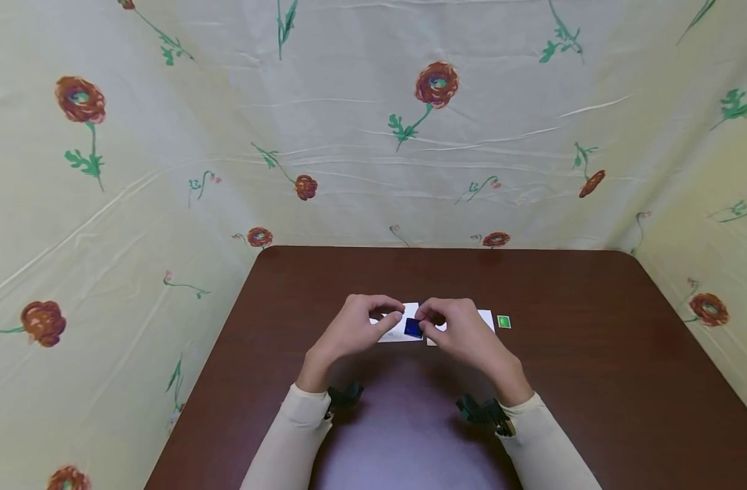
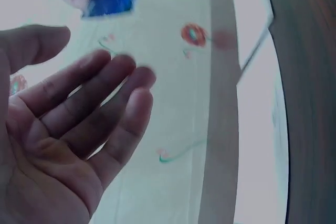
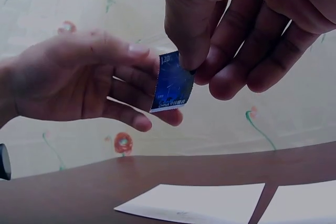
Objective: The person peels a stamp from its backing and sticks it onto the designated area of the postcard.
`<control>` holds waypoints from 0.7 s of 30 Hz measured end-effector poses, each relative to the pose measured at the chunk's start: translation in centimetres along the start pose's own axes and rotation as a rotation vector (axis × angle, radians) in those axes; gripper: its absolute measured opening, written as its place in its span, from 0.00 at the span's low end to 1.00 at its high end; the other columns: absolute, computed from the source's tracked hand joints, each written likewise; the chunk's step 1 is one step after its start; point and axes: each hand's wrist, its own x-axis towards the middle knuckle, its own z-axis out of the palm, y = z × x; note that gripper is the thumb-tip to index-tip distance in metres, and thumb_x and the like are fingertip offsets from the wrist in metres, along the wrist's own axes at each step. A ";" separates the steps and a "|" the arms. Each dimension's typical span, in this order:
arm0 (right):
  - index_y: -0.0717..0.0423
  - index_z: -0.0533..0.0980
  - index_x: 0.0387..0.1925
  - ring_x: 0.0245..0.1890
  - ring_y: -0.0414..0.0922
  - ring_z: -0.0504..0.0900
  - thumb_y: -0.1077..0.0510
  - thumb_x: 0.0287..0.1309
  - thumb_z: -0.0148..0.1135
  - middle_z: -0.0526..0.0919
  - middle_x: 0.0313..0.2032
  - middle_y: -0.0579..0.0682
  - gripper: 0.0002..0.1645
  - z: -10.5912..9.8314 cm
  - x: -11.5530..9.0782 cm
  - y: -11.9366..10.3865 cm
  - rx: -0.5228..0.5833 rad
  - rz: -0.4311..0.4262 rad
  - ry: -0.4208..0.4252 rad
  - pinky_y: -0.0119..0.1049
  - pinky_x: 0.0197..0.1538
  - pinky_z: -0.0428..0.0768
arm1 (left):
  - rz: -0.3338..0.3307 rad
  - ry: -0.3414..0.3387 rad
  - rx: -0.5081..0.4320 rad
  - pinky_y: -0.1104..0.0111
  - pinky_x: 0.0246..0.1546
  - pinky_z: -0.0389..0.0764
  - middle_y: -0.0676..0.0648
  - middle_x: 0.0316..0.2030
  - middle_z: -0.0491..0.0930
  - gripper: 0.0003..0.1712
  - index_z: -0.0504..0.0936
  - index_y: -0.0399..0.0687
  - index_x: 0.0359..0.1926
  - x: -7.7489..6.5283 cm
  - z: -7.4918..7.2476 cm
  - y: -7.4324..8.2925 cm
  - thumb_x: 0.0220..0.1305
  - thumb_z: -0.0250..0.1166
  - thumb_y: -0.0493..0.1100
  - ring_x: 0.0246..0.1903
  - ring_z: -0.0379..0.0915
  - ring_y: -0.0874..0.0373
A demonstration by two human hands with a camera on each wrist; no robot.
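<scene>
Right hand is reaching inward with the wrist bent, thumb and forefinger pinching a blue stamp near its upper edge, the remaining fingers curving loosely. Left hand is facing it, palm turned inward, fingers gently bent and a little spread, thumb standing apart; it is holding nothing. The stamp is hanging tilted between the hands, near the left fingertips, above two white cards.

We are reading "1" with a smaller "20" at the stamp's top, and "CHINA" beside Chinese characters along its bottom. One card is bearing a faint mark, too small for us to read.

The stamp is showing a toothed paper edge. A green stamp, pale-bordered, is lying right of the cards on the smooth, dark brown surface. Behind, creased flower-printed cloth is hanging.
</scene>
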 end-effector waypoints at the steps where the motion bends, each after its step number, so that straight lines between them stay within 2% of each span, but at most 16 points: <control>1: 0.48 0.83 0.36 0.30 0.34 0.80 0.60 0.57 0.72 0.85 0.30 0.39 0.06 0.0 0.0 0.0 0.001 -0.006 0.011 0.40 0.39 0.85 | 0.007 -0.007 -0.014 0.67 0.40 0.83 0.58 0.39 0.86 0.10 0.88 0.53 0.46 0.0 0.2 0.2 0.67 0.66 0.47 0.37 0.81 0.64; 6: 0.48 0.83 0.36 0.30 0.33 0.81 0.62 0.57 0.71 0.86 0.30 0.38 0.07 0.3 0.1 0.2 0.007 -0.033 0.053 0.42 0.39 0.85 | 0.039 -0.004 -0.025 0.68 0.34 0.81 0.61 0.32 0.85 0.04 0.88 0.56 0.40 0.1 0.8 0.8 0.65 0.68 0.45 0.32 0.79 0.65; 10: 0.48 0.82 0.38 0.30 0.33 0.82 0.60 0.57 0.71 0.86 0.30 0.37 0.07 0.2 0.0 0.2 0.022 -0.040 0.090 0.41 0.39 0.85 | 0.067 0.057 -0.027 0.67 0.31 0.80 0.60 0.30 0.84 0.02 0.87 0.55 0.37 0.1 1.0 1.3 0.66 0.68 0.44 0.29 0.78 0.63; 16: 0.47 0.82 0.39 0.30 0.36 0.83 0.56 0.60 0.71 0.86 0.30 0.37 0.06 -0.3 -0.3 -0.2 0.065 -0.037 0.166 0.35 0.36 0.82 | 0.085 0.167 -0.061 0.65 0.29 0.79 0.60 0.29 0.84 0.03 0.86 0.57 0.35 0.2 0.9 1.9 0.67 0.67 0.44 0.27 0.77 0.62; 21: 0.46 0.83 0.37 0.30 0.35 0.82 0.55 0.60 0.70 0.85 0.29 0.36 0.04 -0.4 -0.5 -0.3 0.072 -0.040 0.176 0.33 0.34 0.81 | 0.084 0.183 -0.076 0.67 0.29 0.79 0.60 0.29 0.85 0.03 0.86 0.56 0.35 0.3 0.9 2.3 0.66 0.67 0.43 0.27 0.78 0.63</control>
